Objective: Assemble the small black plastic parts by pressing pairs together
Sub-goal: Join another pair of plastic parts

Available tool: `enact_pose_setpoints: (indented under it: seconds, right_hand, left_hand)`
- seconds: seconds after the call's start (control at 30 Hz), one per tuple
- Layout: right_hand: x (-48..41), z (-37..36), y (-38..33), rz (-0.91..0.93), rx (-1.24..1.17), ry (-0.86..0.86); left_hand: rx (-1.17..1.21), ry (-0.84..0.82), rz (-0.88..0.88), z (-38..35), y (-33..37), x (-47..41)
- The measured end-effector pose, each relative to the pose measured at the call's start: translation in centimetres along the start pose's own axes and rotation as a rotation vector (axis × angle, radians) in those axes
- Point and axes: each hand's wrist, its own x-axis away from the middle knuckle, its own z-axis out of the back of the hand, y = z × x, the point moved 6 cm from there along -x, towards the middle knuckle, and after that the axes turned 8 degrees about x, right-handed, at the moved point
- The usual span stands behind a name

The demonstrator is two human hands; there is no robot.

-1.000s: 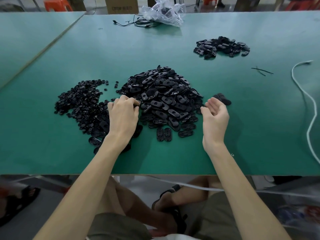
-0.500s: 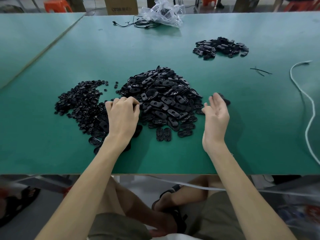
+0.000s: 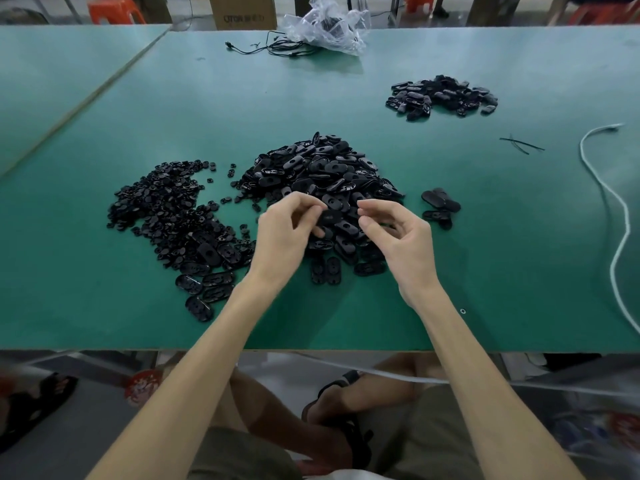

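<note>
Your left hand (image 3: 287, 233) is up over the near side of the big heap of oval parts (image 3: 325, 174), fingers curled, with thumb and fingertips (image 3: 313, 211) right at one oval black part (image 3: 330, 217). With the blur, I cannot tell if you grip it or only touch it. Your right hand (image 3: 401, 237) hovers just beside it, fingers curled in and thumb meeting forefinger. Whether anything sits in that pinch is too small to tell. The hands are close together but apart.

Left of the big heap a spread of smaller black parts (image 3: 162, 209) runs toward the near edge of the green desk (image 3: 346, 320). A few loose ovals (image 3: 440, 202) lie just right of the heap. A third pile (image 3: 443, 97) sits well apart at the far right. A white cable (image 3: 620, 220) snakes down the right side, and a clear plastic bag (image 3: 329, 29) rests at the far edge.
</note>
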Motion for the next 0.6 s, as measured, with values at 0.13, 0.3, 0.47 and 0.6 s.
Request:
enact_pose_setpoints:
  seconds: [0.13, 0.3, 0.47, 0.6]
  right_hand:
    - [0.0, -0.3, 0.0, 0.012, 0.025, -0.049]
    - [-0.1, -0.3, 0.3, -0.010, -0.016, -0.047]
    - [-0.1, -0.5, 0.6, -0.010, -0.019, -0.069]
    - [-0.1, -0.9, 0.5, 0.005, 0.009, -0.111]
  left_hand:
    - [0.086, -0.065, -0.013, -1.8, 0.4, 0.8]
    - [0.173, -0.067, -0.021, -1.8, 0.6, 1.4]
    - [0.163, -0.093, -0.068, -1.3, 0.7, 1.6]
    - [0.216, -0.094, -0.041, -0.8, 0.4, 1.7]
